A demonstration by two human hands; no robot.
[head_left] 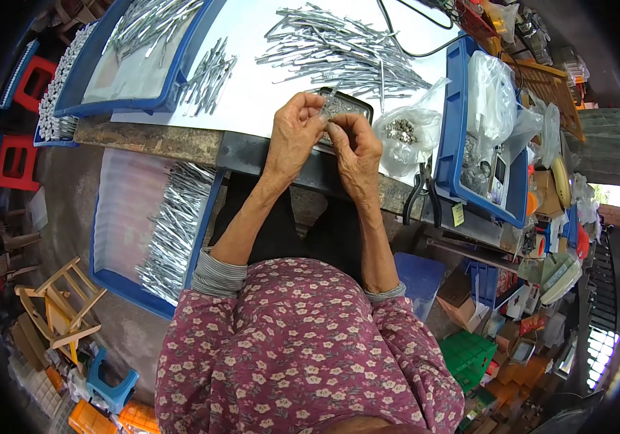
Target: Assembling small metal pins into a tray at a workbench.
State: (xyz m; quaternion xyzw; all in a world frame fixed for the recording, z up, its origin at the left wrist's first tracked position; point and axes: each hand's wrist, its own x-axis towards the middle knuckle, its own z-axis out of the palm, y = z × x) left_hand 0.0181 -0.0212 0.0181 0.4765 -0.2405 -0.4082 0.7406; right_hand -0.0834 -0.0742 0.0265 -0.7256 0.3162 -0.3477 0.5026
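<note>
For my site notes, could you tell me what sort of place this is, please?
Probably a small assembly workshop: heaps of metal strips cover the workbench, blue trays hold more, pliers hang at the edge, and both hands work small parts.

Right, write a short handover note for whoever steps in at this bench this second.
Left hand: raised over the bench edge, fingers pinched on a small silvery piece.
Right hand: fingers meet the left hand's at the same piece; which hand bears it I cannot tell.
Things: small dark tray just behind the hands; clear bag of small metal bits to its right; loose metal strips on the white tabletop; more strips in the blue tray at lower left; pliers hang at the bench edge.
Done: not countable.
Left: the large loose pile.
</note>
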